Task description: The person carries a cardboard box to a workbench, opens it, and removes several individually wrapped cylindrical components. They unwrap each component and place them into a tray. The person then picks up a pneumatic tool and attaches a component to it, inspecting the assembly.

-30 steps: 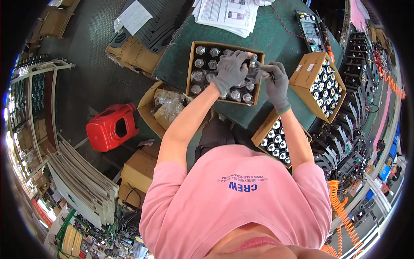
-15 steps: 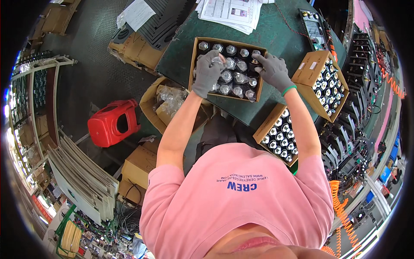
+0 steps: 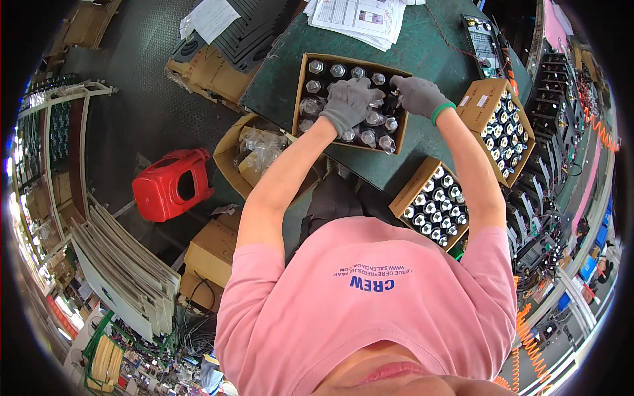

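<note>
An open carton (image 3: 297,99) on the green table holds rows of black cylindrical parts with silver hex tops (image 3: 338,70). Clear plastic covers several of those closest to me. Over the middle of the carton, my left hand (image 3: 349,104), in a grey glove, is closed with its fingers curled down among the wrapped parts; what it grips is hidden. My right hand (image 3: 419,96), gloved in grey with a green cuff, reaches over the carton's right edge. Its fingertips close around a black cylindrical part (image 3: 394,92) in the far right corner.
Two more cartons of silver-topped parts stand to the right: a tilted carton (image 3: 481,105) and a lower carton (image 3: 417,191). Papers (image 3: 356,23) lie at the table's back. Left of the table are a box of clear plastic (image 3: 228,155) and a red stool (image 3: 148,193).
My left hand has moved right, from the carton's left side to over its middle. My right hand has shifted slightly, staying at the far right corner. The view has moved a little.
</note>
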